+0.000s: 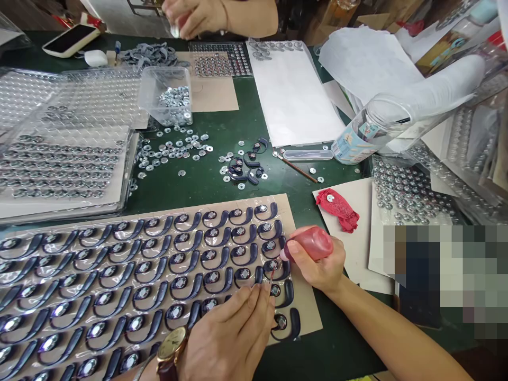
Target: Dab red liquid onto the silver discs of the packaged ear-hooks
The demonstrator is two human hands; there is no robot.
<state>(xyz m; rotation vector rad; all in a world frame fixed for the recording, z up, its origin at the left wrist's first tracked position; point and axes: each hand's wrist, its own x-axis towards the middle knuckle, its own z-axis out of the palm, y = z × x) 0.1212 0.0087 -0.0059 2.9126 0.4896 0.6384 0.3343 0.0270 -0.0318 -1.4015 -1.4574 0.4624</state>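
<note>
My right hand is closed around a small red squeeze bottle, its tip pointing left at a dark hook-shaped part near the right edge of a cardboard sheet. My left hand, with a wristwatch, pinches a thin red stick over the same spot. The sheet carries rows of several dark hook-shaped parts, each with a shiny metal disc.
Loose metal washers and a clear box of them lie behind the sheet. Blister trays stack at left, white paper and a plastic jar at right, a red rag nearby. Another person's hand works at the far edge.
</note>
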